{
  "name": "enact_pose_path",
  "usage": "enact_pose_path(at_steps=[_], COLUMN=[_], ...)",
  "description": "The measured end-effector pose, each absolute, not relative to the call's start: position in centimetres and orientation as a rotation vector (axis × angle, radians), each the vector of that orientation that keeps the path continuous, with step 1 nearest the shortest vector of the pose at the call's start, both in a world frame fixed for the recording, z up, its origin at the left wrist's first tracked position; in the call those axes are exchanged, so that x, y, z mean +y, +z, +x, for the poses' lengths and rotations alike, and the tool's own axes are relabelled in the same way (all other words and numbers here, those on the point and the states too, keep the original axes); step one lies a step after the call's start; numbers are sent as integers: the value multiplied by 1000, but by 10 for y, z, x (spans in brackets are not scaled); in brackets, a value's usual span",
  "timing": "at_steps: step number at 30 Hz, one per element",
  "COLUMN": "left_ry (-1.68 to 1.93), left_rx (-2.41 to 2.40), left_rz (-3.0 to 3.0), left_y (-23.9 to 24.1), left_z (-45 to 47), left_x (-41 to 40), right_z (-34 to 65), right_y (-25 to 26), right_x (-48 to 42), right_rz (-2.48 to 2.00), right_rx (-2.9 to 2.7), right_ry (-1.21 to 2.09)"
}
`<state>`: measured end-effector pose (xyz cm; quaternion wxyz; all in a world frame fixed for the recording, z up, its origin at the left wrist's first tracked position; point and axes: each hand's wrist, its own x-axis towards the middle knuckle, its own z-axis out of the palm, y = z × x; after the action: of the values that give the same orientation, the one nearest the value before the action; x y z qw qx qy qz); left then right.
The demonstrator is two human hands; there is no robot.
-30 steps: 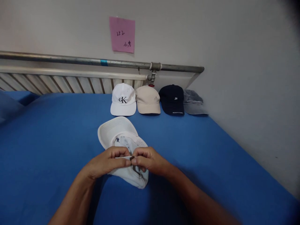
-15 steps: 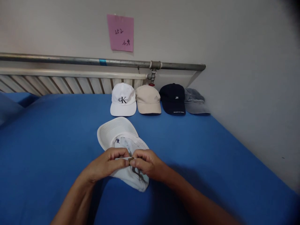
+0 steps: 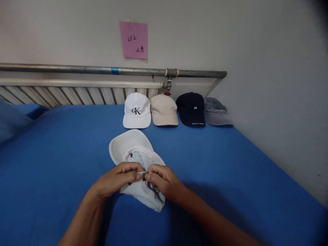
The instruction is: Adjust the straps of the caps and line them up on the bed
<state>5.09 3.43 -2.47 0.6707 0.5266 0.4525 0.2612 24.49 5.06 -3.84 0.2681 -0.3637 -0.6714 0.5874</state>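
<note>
A white baseball cap [image 3: 132, 143] lies on the blue sheet with its hollow inside showing and its brim pointing away to the upper left. At its back strap, my left hand [image 3: 121, 177] pinches the strap between thumb and fingers, just left of a small brass-coloured buckle [image 3: 145, 176]. My right hand [image 3: 164, 179] grips the strap at the buckle's right side, its thumb pressing on the buckle. Fingers of both hands partly cover the strap. A dark mark shows on the cap's inner wall.
Behind stand a white lettered cap [image 3: 137, 111], a beige cap [image 3: 164, 111], a navy cap [image 3: 190, 109] and a grey cap [image 3: 217, 112] in a row. Beyond them are a radiator [image 3: 84, 95], a metal pipe [image 3: 84, 69] and a pink note [image 3: 133, 40] on the wall. Blue sheet [image 3: 64, 147] covers the surface.
My fingers have shifted slightly along the strap, and more of the buckle now shows between them. The whole view has moved a little, so everything sits slightly lower and farther right.
</note>
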Motion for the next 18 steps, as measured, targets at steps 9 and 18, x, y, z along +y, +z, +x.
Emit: enact_pose_path(at_steps=[9,18], left_ry=[627,661], left_rx=[1067,993], left_rz=[1126,1059], left_y=[-24,-29], left_z=[51,49], left_x=[36,35], right_z=[249,250], right_y=[-48,-53], right_x=[49,48], right_rz=[-764,-807], right_rx=[-2153,-2237], right_ry=[874,762])
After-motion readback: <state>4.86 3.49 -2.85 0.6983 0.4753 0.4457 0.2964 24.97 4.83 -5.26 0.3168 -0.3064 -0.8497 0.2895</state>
